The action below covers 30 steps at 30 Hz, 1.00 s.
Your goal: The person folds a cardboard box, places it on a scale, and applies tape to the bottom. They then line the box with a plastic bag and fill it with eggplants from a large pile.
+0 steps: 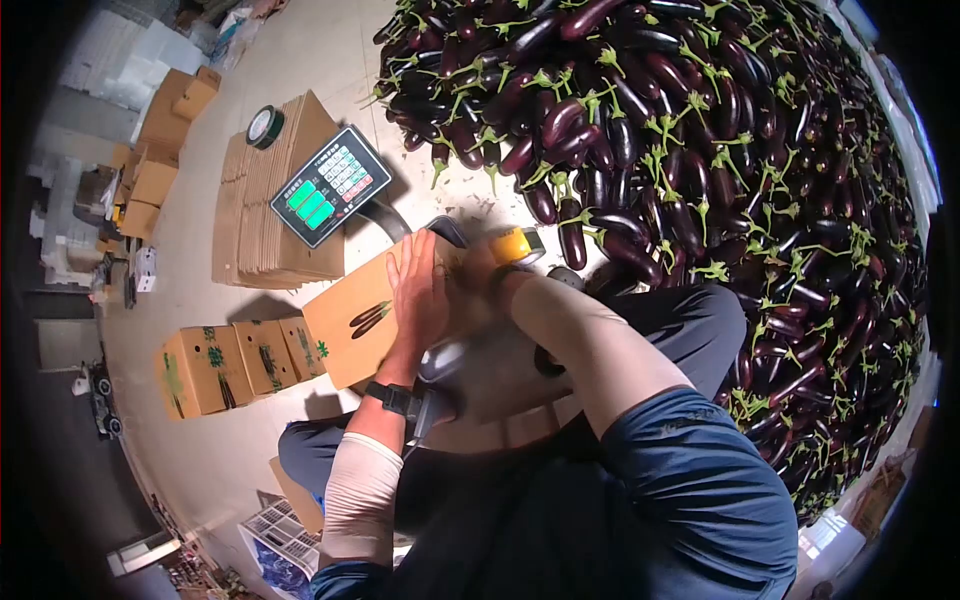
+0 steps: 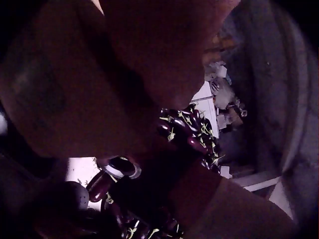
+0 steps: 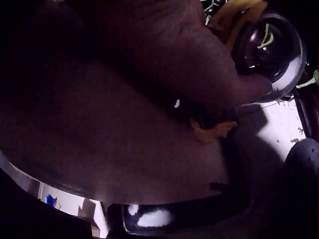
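A cardboard box (image 1: 350,330) with an eggplant print lies tilted in front of me. My left hand (image 1: 418,288) rests flat on its upper face, fingers straight and pointing away from me. At the box's right end is my right hand (image 1: 480,272), blurred and partly behind the forearm, gripping a tape dispenser (image 1: 511,246) with a yellow-orange body. The right wrist view shows the dispenser's clear tape roll (image 3: 291,74) beside the hand. Another orange piece (image 3: 212,130) sits lower, against the box. Both wrist views are dark.
Eggplants (image 1: 640,150) are heaped at the right. Beyond the box stands a scale display (image 1: 332,187), next to stacked flat cardboard (image 1: 270,225) with a tape roll (image 1: 265,127) on top. Several printed boxes (image 1: 215,370) stand at the left.
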Motion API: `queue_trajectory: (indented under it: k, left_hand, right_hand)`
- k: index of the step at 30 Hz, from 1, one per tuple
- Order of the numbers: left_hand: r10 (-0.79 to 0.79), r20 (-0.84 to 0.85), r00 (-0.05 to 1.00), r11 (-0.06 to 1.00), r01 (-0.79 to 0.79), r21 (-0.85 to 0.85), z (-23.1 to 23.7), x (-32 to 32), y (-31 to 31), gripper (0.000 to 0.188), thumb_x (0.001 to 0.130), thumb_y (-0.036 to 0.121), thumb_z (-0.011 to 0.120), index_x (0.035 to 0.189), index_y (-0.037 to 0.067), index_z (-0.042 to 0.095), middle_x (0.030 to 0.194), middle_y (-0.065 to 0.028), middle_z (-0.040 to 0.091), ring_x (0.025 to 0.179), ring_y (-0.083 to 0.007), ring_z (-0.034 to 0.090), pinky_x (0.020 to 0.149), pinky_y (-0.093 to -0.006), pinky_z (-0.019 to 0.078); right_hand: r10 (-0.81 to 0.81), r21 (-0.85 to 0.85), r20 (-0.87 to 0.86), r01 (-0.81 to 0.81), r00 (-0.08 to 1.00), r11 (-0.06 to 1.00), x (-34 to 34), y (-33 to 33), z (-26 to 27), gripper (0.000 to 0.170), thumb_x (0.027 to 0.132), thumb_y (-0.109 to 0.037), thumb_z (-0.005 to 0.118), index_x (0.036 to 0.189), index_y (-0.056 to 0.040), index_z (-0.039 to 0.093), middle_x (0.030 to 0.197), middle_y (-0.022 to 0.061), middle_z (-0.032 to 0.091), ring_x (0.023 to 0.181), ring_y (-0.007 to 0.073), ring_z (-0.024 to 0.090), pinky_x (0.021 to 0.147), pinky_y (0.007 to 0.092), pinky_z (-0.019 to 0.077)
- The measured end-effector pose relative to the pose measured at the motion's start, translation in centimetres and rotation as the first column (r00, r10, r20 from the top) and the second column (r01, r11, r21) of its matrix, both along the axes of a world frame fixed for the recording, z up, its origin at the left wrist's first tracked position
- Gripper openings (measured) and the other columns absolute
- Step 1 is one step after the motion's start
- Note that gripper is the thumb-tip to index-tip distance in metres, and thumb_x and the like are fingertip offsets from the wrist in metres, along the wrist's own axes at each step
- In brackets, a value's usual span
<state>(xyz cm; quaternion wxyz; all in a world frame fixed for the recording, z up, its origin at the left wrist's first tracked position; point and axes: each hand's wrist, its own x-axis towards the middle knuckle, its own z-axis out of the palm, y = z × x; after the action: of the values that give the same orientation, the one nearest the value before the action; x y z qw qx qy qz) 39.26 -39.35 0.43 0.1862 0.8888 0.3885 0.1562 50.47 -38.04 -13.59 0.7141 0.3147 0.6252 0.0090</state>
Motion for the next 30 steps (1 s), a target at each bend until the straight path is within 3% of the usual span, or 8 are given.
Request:
queue_trajectory:
  k: [3,6,9,13,16,23,29,30]
  left_hand:
    - [-0.002,-0.008,1.0,0.999,0.002,0.042,-0.5,-0.2,0.3,0.049,0.098,0.01,0.045,0.147,0.004,0.041,0.152,-0.0172,0.041,0.147,-0.0353,0.027,0.12,-0.0559,0.0113]
    - [0.002,0.033,0.999,0.999,-0.001,-0.037,-0.5,-0.7,0.1,0.05,0.095,0.005,0.045,0.146,0.005,0.043,0.152,-0.0162,0.042,0.147,-0.0338,0.029,0.121,-0.055,0.0105]
    - [-0.032,0.045,0.998,0.997,0.035,-0.064,0.1,-1.2,0.3,0.053,0.092,-0.002,0.049,0.144,0.005,0.044,0.151,-0.0179,0.042,0.147,-0.0349,0.029,0.121,-0.0546,0.0133]
    - [-0.107,0.096,0.99,0.988,0.117,-0.103,0.5,-2.5,0.9,0.052,0.089,-0.008,0.051,0.14,0.002,0.046,0.148,-0.0213,0.044,0.143,-0.039,0.034,0.119,-0.0542,0.0196]
    - [-0.004,-0.078,0.997,1.0,0.002,-0.025,1.7,-3.6,1.0,0.055,0.09,0.007,0.06,0.142,0.001,0.044,0.152,-0.0224,0.038,0.145,-0.0412,0.028,0.118,-0.0556,0.02]
    - [0.507,-0.348,0.789,0.856,-0.508,0.094,2.0,-14.0,1.0,0.083,0.084,0.035,0.073,0.15,0.002,0.034,0.158,-0.0238,0.027,0.148,-0.0405,0.022,0.118,-0.0568,0.0184]
    - [0.627,0.077,0.775,0.755,-0.58,-0.305,-0.8,-18.8,0.8,0.081,0.089,0.035,0.069,0.149,-0.004,0.031,0.151,-0.0302,0.036,0.142,-0.0401,0.035,0.117,-0.04,0.0274]
    - [0.635,-0.017,0.773,0.747,-0.619,-0.241,0.4,-18.1,0.7,0.077,0.092,0.032,0.066,0.149,-0.007,0.03,0.149,-0.0295,0.04,0.142,-0.0378,0.036,0.117,-0.039,0.0281]
  right_hand:
    - [-0.139,0.269,-0.486,0.299,0.863,0.916,1.2,-1.6,-2.2,0.046,0.096,-0.042,0.048,0.127,-0.0128,0.064,0.129,0.0114,0.062,0.119,0.028,0.06,0.093,0.0476,0.048]
    - [0.063,0.254,-0.96,0.759,0.272,0.599,1.9,-2.5,-5.4,0.039,0.094,-0.036,0.052,0.123,-0.013,0.065,0.123,0.0122,0.064,0.114,0.0304,0.062,0.088,0.0491,0.0498]
    - [-0.416,0.006,-0.859,0.818,0.298,0.575,6.8,-4.4,10.0,0.043,0.089,-0.036,0.057,0.121,-0.0088,0.066,0.118,0.0154,0.067,0.109,0.0323,0.066,0.081,0.0479,0.0546]
    - [-0.305,-0.235,-0.944,0.905,-0.126,0.354,14.0,-5.3,5.8,0.053,0.076,-0.014,0.068,0.124,0.0034,0.054,0.107,0.0247,0.068,0.104,0.0373,0.067,0.081,0.0467,0.0561]
    - [-0.224,-0.18,-0.964,0.972,-0.145,0.148,15.6,-4.0,-1.8,0.052,0.082,-0.013,0.064,0.124,0.0126,0.047,0.106,0.0303,0.067,0.106,0.0413,0.065,0.089,0.0462,0.0531]
    - [-0.103,-0.553,-0.823,0.83,-0.558,-0.077,14.7,-1.7,-7.3,0.058,0.079,-0.031,0.077,0.128,-0.0062,0.057,0.117,0.0201,0.067,0.11,0.0374,0.064,0.093,0.0421,0.0525]
    - [-0.206,-0.258,-0.944,0.966,-0.258,-0.028,14.5,-0.9,-16.2,0.037,0.091,-0.03,0.061,0.114,-0.0012,0.068,0.108,0.0273,0.067,0.103,0.0399,0.065,0.087,0.0418,0.0536]
    - [-0.192,-0.292,-0.93,0.948,-0.312,-0.126,13.2,-0.7,-8.5,0.033,0.091,-0.028,0.059,0.103,0.0014,0.071,0.105,0.029,0.068,0.109,0.0401,0.064,0.09,0.046,0.0531]
